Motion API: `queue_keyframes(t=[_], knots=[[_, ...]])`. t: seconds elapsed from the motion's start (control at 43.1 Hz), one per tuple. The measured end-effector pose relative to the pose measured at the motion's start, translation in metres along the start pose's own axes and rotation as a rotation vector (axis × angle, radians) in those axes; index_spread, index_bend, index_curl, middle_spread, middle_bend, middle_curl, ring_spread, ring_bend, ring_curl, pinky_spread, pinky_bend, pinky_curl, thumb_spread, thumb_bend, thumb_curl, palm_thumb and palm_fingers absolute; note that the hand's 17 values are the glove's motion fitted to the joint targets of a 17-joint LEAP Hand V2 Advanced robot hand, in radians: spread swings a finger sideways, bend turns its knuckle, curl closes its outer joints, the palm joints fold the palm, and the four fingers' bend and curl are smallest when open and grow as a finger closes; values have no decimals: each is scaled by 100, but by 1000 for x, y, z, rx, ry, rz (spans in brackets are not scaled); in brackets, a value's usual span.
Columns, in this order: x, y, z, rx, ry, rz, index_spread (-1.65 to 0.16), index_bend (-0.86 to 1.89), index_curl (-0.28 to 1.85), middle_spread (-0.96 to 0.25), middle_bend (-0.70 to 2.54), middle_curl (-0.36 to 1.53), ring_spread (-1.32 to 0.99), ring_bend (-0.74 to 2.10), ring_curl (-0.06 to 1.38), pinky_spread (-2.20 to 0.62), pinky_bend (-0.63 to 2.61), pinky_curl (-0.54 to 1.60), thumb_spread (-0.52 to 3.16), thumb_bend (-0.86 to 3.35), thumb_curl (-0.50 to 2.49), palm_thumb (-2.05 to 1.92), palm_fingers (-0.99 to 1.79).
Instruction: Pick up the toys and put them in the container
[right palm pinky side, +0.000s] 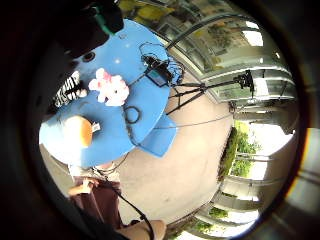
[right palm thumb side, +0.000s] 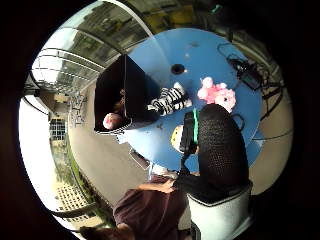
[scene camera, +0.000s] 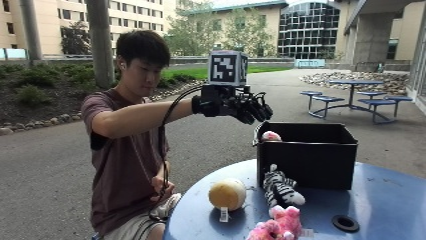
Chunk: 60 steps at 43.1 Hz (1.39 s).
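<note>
- Gloved right hand (scene camera: 247, 107) raised in the air, above and just to the near side of the black container (scene camera: 307, 155); fingers (scene camera: 258, 111) loosely curled and drooping, nothing between them.
- Black container standing upright on the round blue table (scene camera: 386, 200), below and slightly beyond the fingertips; open at the top.
- Inside the container: one pale toy with a pink patch (scene camera: 270, 135) showing above the rim at the corner nearest the fingers; also seen in the thumb side palm view low against the inner wall (right palm thumb side: 111, 121). Other contents cannot be made out.
- Striped zebra toy (scene camera: 281, 188) on the table, well below the fingers, touching or just beside the container's front wall; contact cannot be confirmed.
- Round yellow toy (scene camera: 227, 194) with a white tag, on the table near its edge, below the fingers and beside the zebra, apart from the container.
- Pink plush toy (scene camera: 276, 226) at the table's near edge, farthest from the fingers, just in front of the zebra.
- Bare left hand (scene camera: 164, 189) down at the lap, away from all toys.
</note>
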<state>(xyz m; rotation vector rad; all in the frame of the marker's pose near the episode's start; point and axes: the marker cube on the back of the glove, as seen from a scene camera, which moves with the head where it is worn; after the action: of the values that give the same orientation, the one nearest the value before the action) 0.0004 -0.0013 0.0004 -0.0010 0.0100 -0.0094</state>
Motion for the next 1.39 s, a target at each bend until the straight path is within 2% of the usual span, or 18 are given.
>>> queue_keyframes(t=[0.209,0.441,0.766,0.998,1.254,1.393], knots=[[-1,-8,-1,-23,-5,-10,-20,12,8,-13,17,7,-7,39,11,-3,69,22,100,12,7,10,14],[9,-27,0,-63,-30,4,-23,11,11,-13,18,13,-8,47,16,-3,80,28,129,9,14,4,-1],[29,-77,45,-158,57,32,-22,8,13,-11,18,22,-5,42,17,-2,82,31,134,3,21,1,-20],[47,-112,126,-275,37,48,-21,1,11,-5,17,24,-4,41,19,-2,83,32,132,0,25,3,-25],[60,-126,224,-394,-17,-12,-16,-1,7,1,11,24,-1,38,21,-1,87,34,128,1,30,11,-39],[63,-128,256,-390,-50,-29,-15,-2,6,4,13,24,0,41,23,-1,88,35,132,8,34,28,-33]])
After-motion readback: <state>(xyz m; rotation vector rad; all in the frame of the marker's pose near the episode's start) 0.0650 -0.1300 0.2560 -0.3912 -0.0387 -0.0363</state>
